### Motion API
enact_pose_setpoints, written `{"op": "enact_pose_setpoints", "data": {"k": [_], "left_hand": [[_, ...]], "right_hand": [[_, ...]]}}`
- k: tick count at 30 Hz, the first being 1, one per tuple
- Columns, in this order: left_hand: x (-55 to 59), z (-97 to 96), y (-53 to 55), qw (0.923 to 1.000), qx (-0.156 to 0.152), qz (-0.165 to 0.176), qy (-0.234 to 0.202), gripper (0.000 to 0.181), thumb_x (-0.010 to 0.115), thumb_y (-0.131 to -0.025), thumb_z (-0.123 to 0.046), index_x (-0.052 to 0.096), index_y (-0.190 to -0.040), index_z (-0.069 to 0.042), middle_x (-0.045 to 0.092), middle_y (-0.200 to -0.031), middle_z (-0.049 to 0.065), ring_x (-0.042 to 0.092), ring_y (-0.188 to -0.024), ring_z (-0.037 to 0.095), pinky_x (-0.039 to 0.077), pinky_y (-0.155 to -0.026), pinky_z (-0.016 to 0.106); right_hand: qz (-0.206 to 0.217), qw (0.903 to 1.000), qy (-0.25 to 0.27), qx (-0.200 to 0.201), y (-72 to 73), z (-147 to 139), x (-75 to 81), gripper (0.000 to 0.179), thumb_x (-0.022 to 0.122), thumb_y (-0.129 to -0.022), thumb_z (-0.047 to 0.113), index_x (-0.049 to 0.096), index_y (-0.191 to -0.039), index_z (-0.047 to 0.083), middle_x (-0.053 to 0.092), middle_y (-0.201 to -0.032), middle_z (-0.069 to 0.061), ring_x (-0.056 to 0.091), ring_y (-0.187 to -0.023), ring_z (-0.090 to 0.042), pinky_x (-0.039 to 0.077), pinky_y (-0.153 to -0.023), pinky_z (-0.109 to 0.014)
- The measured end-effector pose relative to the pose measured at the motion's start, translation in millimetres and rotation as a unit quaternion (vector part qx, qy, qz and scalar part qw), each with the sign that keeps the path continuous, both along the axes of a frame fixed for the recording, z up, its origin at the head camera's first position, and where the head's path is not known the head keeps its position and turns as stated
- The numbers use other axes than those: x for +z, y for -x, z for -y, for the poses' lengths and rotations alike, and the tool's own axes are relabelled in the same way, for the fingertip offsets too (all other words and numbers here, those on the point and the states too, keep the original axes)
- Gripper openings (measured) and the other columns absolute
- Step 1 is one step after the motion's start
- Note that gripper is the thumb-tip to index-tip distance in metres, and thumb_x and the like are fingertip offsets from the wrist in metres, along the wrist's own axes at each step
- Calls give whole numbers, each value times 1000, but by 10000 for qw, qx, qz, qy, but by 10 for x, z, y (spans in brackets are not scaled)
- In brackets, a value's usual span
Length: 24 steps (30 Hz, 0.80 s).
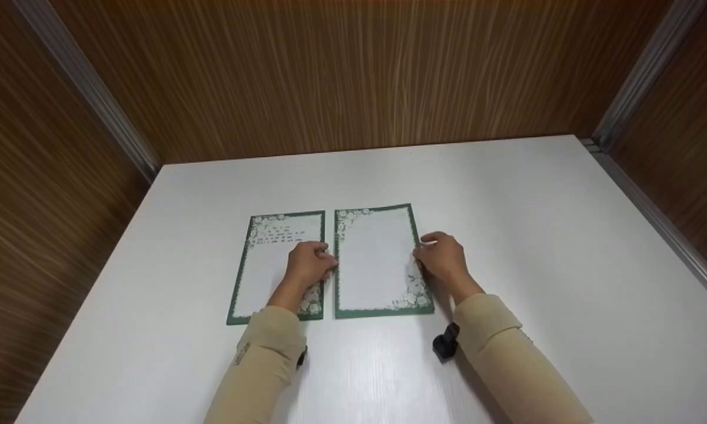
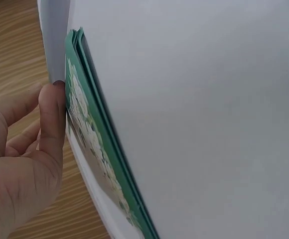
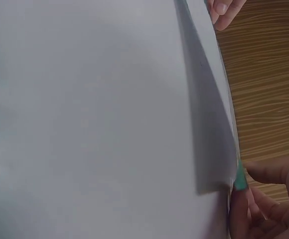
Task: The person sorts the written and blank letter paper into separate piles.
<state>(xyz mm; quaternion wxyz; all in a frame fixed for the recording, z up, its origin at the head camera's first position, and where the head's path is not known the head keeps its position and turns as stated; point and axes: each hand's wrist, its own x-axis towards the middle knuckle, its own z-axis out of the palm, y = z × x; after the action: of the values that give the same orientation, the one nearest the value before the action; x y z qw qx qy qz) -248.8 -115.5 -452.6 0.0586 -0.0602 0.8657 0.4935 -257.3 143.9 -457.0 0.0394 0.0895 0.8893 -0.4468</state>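
At the left, a written sheet (image 1: 262,280) lies on the white table (image 1: 153,265), its green border trimmed with pale flowers at the upper left and lower right corners; several short lines of writing (image 1: 279,234) occupy its upper part, too small to read. A beige sleeve (image 1: 265,347) crosses its lower edge, and the left hand (image 1: 308,265) is over its right side, fingers bent. The fingertips of this hand meet the left edge of the neighbouring sheet; whether they grasp it cannot be told. The left wrist view shows a layered green edge (image 2: 102,132) with flowers close beside these fingers. Next, just beside the first and apart from it by a narrow gap, is the blank sheet (image 1: 377,259), near the middle of the table, of matching green floral border and bearing no visible writing. At its right edge the right hand (image 1: 444,257) grasps it, pinching the margin between thumb and fingers; the right wrist view shows a green bit of border between them. Below that hand, a black device (image 1: 445,346) shows beside the cuff of a second beige sleeve (image 1: 506,353). Brown wood-grain panels (image 1: 353,76) stand behind the table and on both sides.
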Motion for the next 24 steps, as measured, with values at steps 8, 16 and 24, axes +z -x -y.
{"op": "enact_pose_setpoints", "data": {"k": [8,16,24], "left_hand": [[-9,-6,20,10000,53,1,64,41,65,-88,-6,57,-128,3,67,-102,12,63,-68,11,53,-62,22],[1,8,15,10000,73,33,-56,42,66,-88,-5,57,-128,2,66,-102,11,63,-74,13,54,-65,22],[21,118,0,9991,114,-104,-389,43,65,-89,-11,56,-130,-2,68,-95,7,65,-79,16,55,-67,26]], "right_hand": [[216,9995,-226,-78,-32,-18,60,41,60,-93,22,54,-128,0,61,-116,-18,61,-97,-29,50,-83,-40],[257,9993,-206,-185,-27,-3,70,41,58,-94,22,53,-129,2,60,-117,-17,62,-92,-26,51,-79,-37],[-277,9991,178,-266,-8,41,65,52,60,-94,25,42,-139,6,57,-121,-15,59,-102,-27,50,-85,-39]]}}
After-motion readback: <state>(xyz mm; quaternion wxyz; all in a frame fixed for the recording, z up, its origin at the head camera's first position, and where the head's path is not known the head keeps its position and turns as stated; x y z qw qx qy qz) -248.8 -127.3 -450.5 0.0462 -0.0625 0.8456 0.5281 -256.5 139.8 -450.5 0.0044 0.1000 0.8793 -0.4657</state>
